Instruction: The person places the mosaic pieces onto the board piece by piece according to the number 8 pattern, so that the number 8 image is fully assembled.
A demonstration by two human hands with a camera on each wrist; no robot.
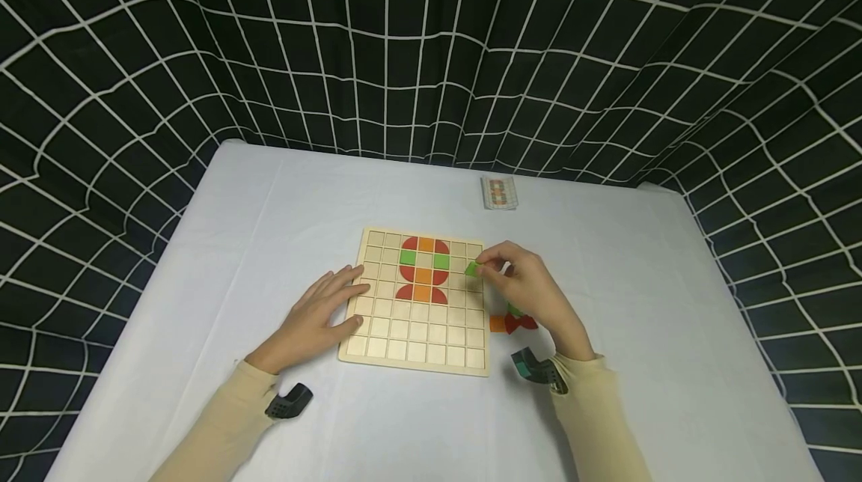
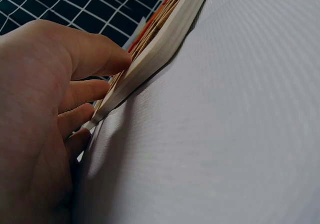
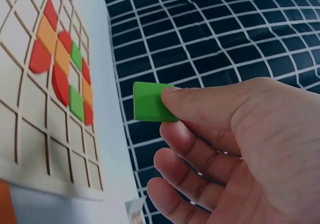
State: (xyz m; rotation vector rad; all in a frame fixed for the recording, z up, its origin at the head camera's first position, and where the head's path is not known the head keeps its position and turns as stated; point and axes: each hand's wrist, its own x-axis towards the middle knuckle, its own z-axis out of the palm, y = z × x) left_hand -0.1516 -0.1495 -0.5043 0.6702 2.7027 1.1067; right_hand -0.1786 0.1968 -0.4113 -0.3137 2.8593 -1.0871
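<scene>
A wooden grid board (image 1: 397, 351) lies on the white table. In its upper middle cells sit red quarter-round tiles (image 1: 406, 274), orange square tiles (image 1: 422, 293) and green square tiles (image 1: 441, 261). My right hand (image 1: 528, 284) pinches a green square tile (image 3: 150, 102) between thumb and fingers, held over the board's right side. My left hand (image 1: 316, 317) rests with spread, straight fingers at the board's left edge; the thumb (image 2: 112, 57) touches the wooden rim in the left wrist view.
Loose red tiles (image 1: 521, 322), an orange tile (image 1: 497, 324) and a partly hidden green tile lie right of the board, under my right forearm. A stack of pattern cards (image 1: 499, 193) sits farther back. Black curtains with a white grid (image 1: 417, 55) surround the table.
</scene>
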